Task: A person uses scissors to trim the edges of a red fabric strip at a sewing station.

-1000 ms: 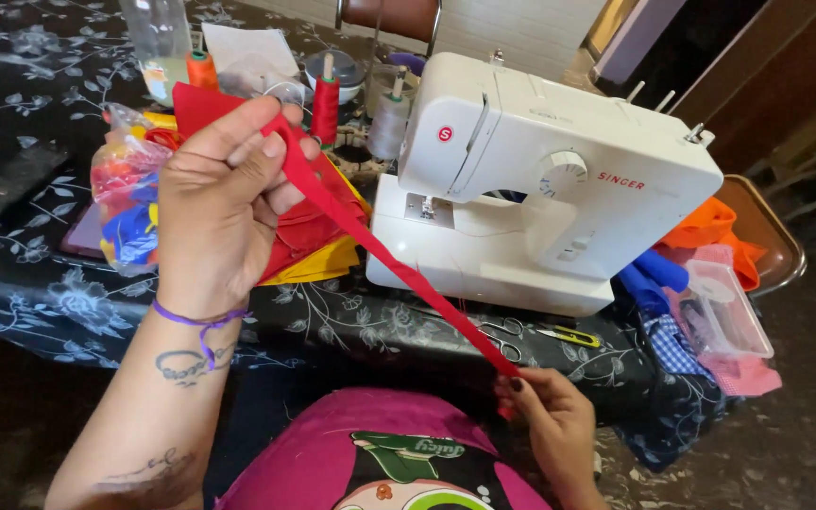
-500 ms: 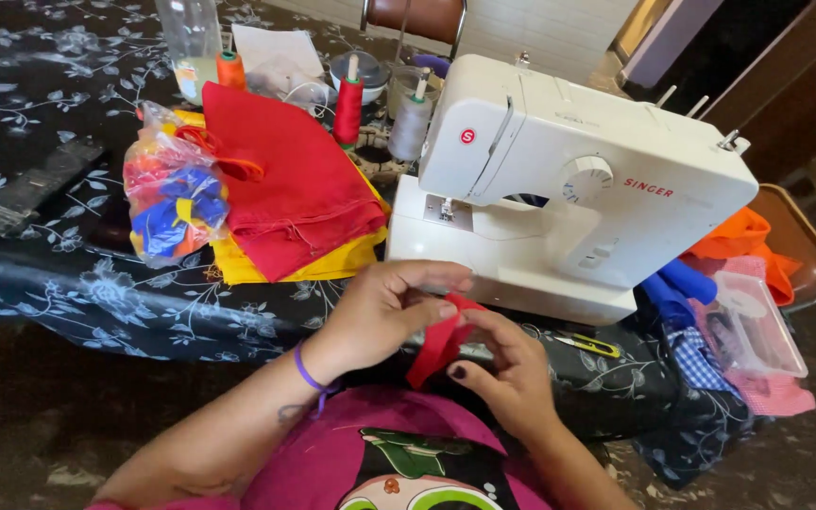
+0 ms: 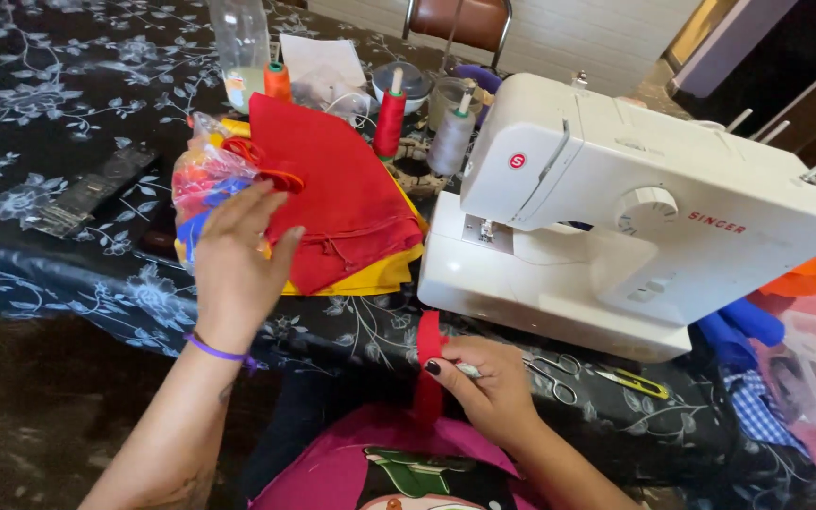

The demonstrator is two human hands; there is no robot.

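Meanwhile left hand (image 3: 235, 267) touches red cloth (image 3: 337, 194); right hand (image 3: 493, 387) pinches red strip (image 3: 428, 351).

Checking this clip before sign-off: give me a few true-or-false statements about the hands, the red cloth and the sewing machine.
1. The right hand pinches a narrow red fabric strip. True.
2. The left hand grips the red thread spool. False: it reaches, fingers spread, onto the folded red cloth and the clear plastic bag of coloured scraps.
3. The white plastic sewing machine stands right of the folded cloth. True.
4. The red cloth lies under the yellow cloth. False: it lies on top.
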